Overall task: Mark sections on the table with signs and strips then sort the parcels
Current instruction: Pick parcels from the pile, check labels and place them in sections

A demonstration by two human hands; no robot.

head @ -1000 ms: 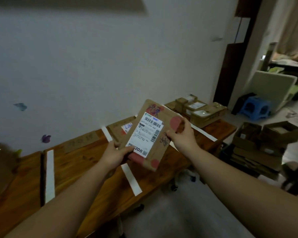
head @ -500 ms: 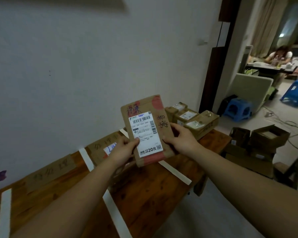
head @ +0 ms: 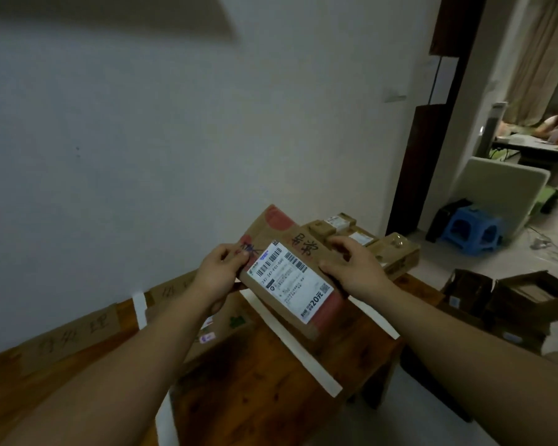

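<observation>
Evidently reading its label, the left hand (head: 218, 273) and right hand (head: 351, 268) pinch the flat parcel (head: 290, 275) by opposite edges, face up; sorted parcels (head: 368, 243) sit at one o'clock.

Both hands hold a flat cardboard parcel (head: 284, 252) up above the table (head: 255, 397), tilted, its white shipping label (head: 290, 283) turned upward. The left hand (head: 218, 275) pinches the parcel's left edge; the right hand (head: 351, 268) grips the right edge, fingers (head: 342, 244) curled over the top. Underneath, white strips (head: 306, 357) cross the wooden table, and handwritten cardboard signs (head: 71, 338) lie along its wall side. A stack of small parcels (head: 390, 252) sits at the far end. On the floor beyond stand open cardboard boxes (head: 512, 300) and a blue stool (head: 471, 228).
</observation>
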